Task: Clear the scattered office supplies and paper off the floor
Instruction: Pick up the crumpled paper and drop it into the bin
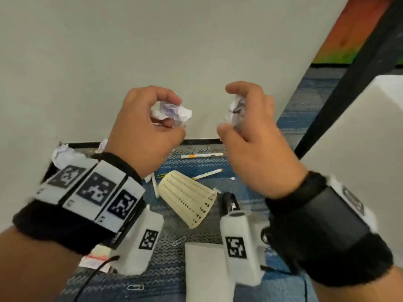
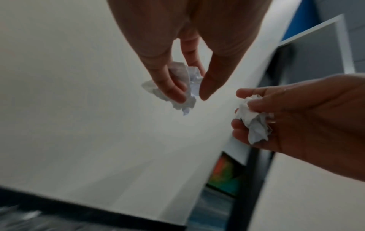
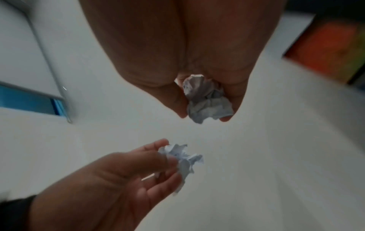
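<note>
Left hand (image 1: 148,127) pinches 1 paper ball (image 1: 172,113); right hand (image 1: 255,136) grips another wad (image 1: 236,110). Basket (image 1: 187,198) lies tipped on near carpet (image 1: 174,247), 2 pens (image 1: 201,156) beyond.

From my head view, my left wrist band (image 1: 87,192) covers part of a crumpled paper (image 1: 62,154) on the floor behind it, and my right wrist camera (image 1: 239,243) hides the notepad (image 1: 202,269) corner below it. A black object (image 1: 229,202) beneath my right hand (image 1: 257,144) is perhaps a stapler; too blurred to tell. The bottom edge cuts the notepad off.
</note>
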The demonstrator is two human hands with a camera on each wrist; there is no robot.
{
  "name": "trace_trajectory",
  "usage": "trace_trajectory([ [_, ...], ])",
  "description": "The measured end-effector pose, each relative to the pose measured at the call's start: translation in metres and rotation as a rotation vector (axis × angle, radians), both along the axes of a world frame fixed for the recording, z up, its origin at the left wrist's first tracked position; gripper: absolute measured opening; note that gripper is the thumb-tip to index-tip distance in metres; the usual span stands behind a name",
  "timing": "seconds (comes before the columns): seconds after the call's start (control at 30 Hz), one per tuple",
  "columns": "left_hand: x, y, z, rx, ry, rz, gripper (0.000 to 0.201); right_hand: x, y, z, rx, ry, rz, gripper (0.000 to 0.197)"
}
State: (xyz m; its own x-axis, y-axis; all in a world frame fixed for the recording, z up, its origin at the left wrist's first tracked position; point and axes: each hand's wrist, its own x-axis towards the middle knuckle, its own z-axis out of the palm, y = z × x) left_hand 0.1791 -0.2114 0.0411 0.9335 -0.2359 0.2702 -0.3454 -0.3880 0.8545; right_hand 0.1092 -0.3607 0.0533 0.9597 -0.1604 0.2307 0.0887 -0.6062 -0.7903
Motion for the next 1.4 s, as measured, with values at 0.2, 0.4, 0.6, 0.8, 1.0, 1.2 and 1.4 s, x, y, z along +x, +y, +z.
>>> trace_trajectory([
  [0.2, -0.082, -0.093, 0.065, -0.295, -0.105, -0.352, 0.034, -0.11, -0.053, 0.065, -0.076, -0.335, -0.227, 0.05],
  [0.4, -0.141, -0.169, 0.079, -0.245, -0.143, -0.622, 0.036, -0.155, -0.136, 0.081, -0.297, -0.398, -0.635, 0.05],
  [0.6, -0.158, -0.191, 0.069, -0.125, -0.122, -0.71, 0.04, -0.178, -0.152, 0.074, -0.281, -0.192, -0.705, 0.028],
  [0.8, -0.157, -0.17, 0.065, -0.205, -0.168, -0.59, 0.025, -0.174, -0.127, 0.08, -0.177, -0.238, -0.549, 0.012],
  [1.0, -0.127, -0.097, 0.025, -0.141, -0.122, -0.274, 0.009, -0.142, -0.067, 0.059, -0.141, -0.247, -0.214, 0.013],
  [1.2, -0.094, 0.007, -0.056, 0.178, 0.112, 0.13, 0.009, -0.067, -0.004, -0.016, -0.239, 0.194, 0.118, 0.015],
  [1.4, -0.06, 0.101, -0.113, 0.636, 0.357, 0.354, 0.009, 0.021, 0.058, -0.088, -0.36, 0.548, 0.378, 0.036],
])
